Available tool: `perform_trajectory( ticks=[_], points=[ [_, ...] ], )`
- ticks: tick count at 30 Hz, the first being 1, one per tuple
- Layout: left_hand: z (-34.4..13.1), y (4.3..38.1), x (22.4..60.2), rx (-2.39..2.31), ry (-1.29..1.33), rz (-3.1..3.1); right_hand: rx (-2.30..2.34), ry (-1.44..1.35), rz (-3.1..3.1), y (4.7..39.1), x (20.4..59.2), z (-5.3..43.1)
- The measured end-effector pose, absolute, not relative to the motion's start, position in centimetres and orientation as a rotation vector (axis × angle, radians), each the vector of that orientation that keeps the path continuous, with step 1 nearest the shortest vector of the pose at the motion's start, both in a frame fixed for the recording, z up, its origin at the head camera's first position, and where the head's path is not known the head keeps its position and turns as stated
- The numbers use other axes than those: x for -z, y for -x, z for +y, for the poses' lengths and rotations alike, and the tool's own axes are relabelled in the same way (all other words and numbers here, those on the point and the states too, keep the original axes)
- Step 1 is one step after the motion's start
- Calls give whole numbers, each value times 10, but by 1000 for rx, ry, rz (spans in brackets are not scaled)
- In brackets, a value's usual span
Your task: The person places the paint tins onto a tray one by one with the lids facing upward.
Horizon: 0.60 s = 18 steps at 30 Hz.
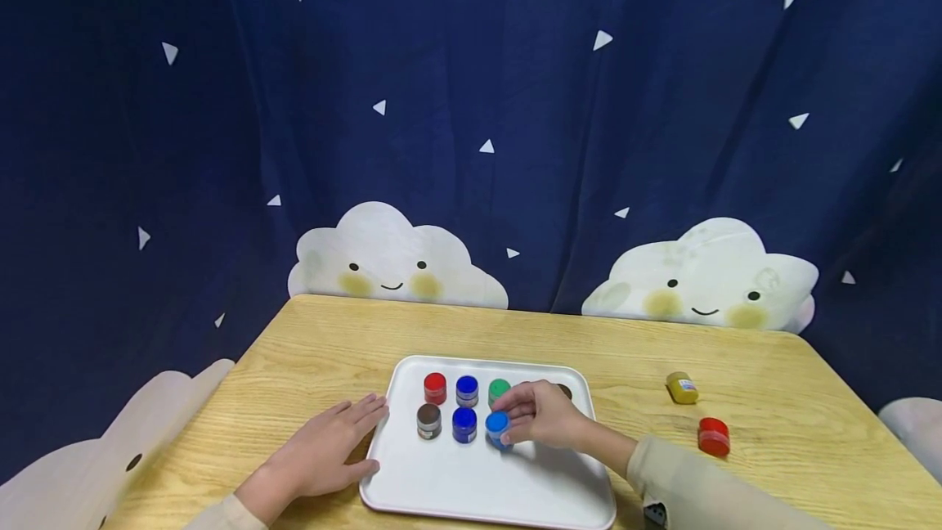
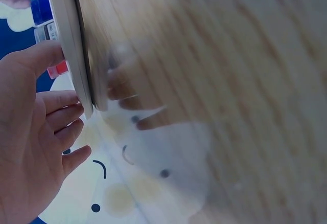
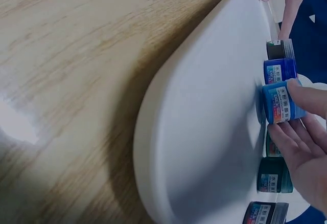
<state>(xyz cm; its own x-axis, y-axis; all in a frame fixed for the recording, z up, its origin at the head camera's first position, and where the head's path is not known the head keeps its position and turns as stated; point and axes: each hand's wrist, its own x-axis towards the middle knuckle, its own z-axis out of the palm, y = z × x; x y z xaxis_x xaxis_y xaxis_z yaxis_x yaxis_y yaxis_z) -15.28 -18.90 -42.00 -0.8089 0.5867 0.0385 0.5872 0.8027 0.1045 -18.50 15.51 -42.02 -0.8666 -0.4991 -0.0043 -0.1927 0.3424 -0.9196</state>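
Observation:
My right hand (image 1: 548, 417) pinches a light blue paint jar (image 1: 496, 428) between thumb and fingers, low over the white tray (image 1: 478, 481). In the right wrist view this jar (image 3: 278, 103) leans slightly, its label facing the camera. Just left of it stands a dark blue jar (image 1: 464, 424), then a brown-lidded jar (image 1: 429, 420). Behind them are a red jar (image 1: 435, 388), another blue jar (image 1: 467, 390) and a green jar (image 1: 499, 389). My left hand (image 1: 331, 444) lies along the tray's left edge, fingers extended and touching the rim.
A dark-lidded jar (image 1: 564, 391) at the tray's right is mostly hidden by my right hand; a dark green jar (image 3: 275, 175) shows in the right wrist view. On the wooden table (image 1: 353, 330), right of the tray, lie a yellow jar (image 1: 682, 388) and a red-lidded jar (image 1: 713, 437).

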Motion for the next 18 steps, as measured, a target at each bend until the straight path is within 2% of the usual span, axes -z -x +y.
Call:
perform_trajectory(
  ticks=[18],
  points=[
    [-189, 154, 421, 160, 972, -2968, 1224, 951, 2558, 181, 402, 163]
  ],
)
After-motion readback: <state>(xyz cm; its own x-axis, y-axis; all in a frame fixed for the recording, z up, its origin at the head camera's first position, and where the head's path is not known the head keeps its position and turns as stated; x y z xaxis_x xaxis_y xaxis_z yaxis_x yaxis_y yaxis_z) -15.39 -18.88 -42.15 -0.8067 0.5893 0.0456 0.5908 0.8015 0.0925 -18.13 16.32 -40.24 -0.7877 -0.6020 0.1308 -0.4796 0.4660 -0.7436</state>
